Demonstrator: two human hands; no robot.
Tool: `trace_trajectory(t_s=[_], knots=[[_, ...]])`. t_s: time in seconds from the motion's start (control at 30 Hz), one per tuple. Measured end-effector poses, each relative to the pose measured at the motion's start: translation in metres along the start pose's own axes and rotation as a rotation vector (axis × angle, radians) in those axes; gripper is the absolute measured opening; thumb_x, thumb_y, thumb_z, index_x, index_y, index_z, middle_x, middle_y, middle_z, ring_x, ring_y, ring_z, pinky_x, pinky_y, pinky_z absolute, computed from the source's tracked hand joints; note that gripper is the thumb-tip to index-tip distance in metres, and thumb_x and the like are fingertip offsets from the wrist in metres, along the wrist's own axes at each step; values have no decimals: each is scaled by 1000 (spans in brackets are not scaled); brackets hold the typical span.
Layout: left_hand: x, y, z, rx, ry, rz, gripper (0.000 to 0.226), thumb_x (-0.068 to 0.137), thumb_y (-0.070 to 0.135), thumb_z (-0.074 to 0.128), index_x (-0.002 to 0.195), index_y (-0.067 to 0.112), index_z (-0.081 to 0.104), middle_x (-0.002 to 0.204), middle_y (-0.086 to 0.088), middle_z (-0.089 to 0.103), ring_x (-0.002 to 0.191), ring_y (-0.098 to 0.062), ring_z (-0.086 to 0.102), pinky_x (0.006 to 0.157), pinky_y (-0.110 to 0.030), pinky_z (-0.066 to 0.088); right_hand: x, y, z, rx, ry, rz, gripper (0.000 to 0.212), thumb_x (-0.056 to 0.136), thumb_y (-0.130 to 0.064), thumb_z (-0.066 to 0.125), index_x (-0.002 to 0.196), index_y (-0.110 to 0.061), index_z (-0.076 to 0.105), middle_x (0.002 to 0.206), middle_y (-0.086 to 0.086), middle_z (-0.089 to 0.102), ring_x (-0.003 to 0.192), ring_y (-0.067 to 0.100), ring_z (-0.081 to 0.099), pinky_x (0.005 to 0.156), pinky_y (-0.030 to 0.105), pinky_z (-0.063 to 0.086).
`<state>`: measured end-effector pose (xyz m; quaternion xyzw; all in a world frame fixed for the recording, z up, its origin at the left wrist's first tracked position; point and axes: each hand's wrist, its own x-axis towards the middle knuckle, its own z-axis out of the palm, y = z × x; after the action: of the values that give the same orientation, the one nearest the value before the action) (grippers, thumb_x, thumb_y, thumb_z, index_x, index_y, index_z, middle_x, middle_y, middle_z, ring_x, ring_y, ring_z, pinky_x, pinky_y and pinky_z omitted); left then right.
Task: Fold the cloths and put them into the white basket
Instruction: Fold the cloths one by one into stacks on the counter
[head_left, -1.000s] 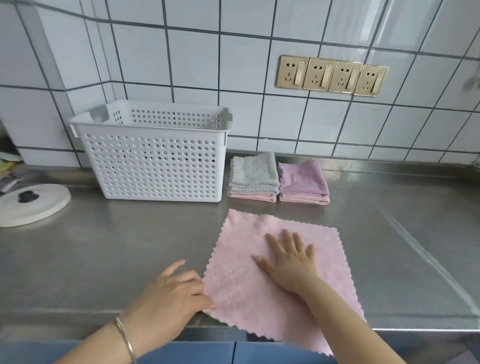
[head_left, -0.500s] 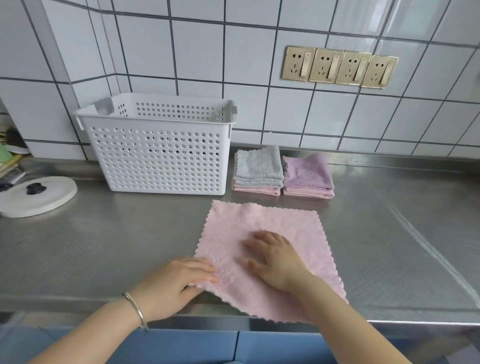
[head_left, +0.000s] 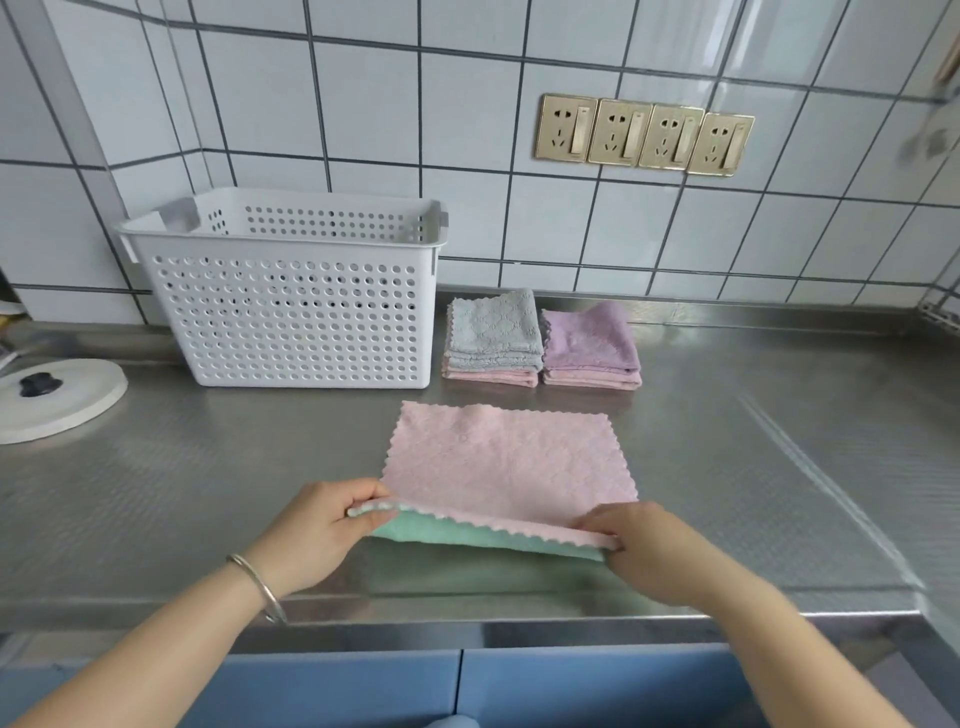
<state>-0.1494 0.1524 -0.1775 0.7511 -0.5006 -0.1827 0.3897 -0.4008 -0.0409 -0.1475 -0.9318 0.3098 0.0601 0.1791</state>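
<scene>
A pink cloth (head_left: 506, 465) with a green underside lies on the steel counter, its near edge lifted off the surface. My left hand (head_left: 317, 535) pinches the near left corner and my right hand (head_left: 649, 548) pinches the near right corner. The white perforated basket (head_left: 291, 317) stands at the back left against the tiled wall. Right of the basket sit two stacks of folded cloths: a grey-topped stack (head_left: 493, 338) and a purple-topped stack (head_left: 589, 345), each with pink cloth underneath.
A round white lid with a black knob (head_left: 54, 397) lies at the far left of the counter (head_left: 779, 467). Gold wall sockets (head_left: 644, 135) are mounted above the stacks. The counter's front edge runs just below my wrists.
My right hand left the middle of the cloth. Both hands now grip the near corners and have raised that edge, showing the green underside.
</scene>
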Motion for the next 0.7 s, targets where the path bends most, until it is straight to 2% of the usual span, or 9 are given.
trace_trajectory(t_s=[0.07,0.13,0.2,0.23,0.3,0.37,0.43,0.57,0.7], knots=[[0,2,-2,-22,-50,-10,24,87,23,62,70,39,64,57,13,50,54,0,38,55,-16,30,-11,21,-15,45,-70,67,23,82,-9,47,77,-23,65,75,-12,61,72,10,52,67,25,44],[0,7,-5,-60,-109,-31,29,86,25,63,65,46,63,55,19,52,54,3,41,56,-13,32,-21,31,-29,93,-153,104,31,83,-18,55,55,-20,42,55,-8,40,54,8,33,54,24,29],[2,12,-9,-82,-177,-83,11,80,44,65,74,35,67,64,17,54,62,2,43,63,-16,35,-25,38,-38,153,-220,132,39,84,-25,60,54,-19,37,52,-7,35,50,5,29,53,23,24],[7,13,-10,-99,-188,-105,31,76,53,64,80,23,68,71,13,56,68,-3,46,68,-19,37,-24,42,-40,196,-226,143,37,85,-28,62,56,-18,42,52,-9,39,51,5,33,56,24,27],[22,18,-11,-154,-171,-186,46,80,52,61,87,6,67,80,3,63,74,-12,56,74,-25,43,-14,49,-40,356,-104,161,23,84,-30,67,68,-15,62,63,-10,59,61,7,51,66,27,39],[40,20,-7,-121,-99,-282,32,87,38,59,78,9,67,74,0,67,69,-18,62,69,-29,47,4,50,-36,649,60,223,14,84,-22,68,85,-9,70,82,-1,72,76,14,65,82,33,49],[54,13,-2,-9,30,-352,29,88,35,59,65,16,61,62,2,60,60,-17,55,57,-26,38,26,47,-26,850,153,290,17,84,-21,67,90,-5,71,92,7,74,87,23,68,90,40,51],[76,-4,6,122,98,-471,33,89,34,54,99,5,66,89,-14,69,87,-29,65,69,-31,43,65,39,-10,776,312,419,23,87,-27,63,86,-5,69,82,5,68,71,19,59,62,29,45],[85,-7,11,263,117,-490,34,91,29,53,108,1,61,94,-14,66,89,-29,60,72,-28,39,84,36,-4,587,411,508,30,87,-27,59,64,-10,56,61,2,51,58,18,44,51,28,32]])
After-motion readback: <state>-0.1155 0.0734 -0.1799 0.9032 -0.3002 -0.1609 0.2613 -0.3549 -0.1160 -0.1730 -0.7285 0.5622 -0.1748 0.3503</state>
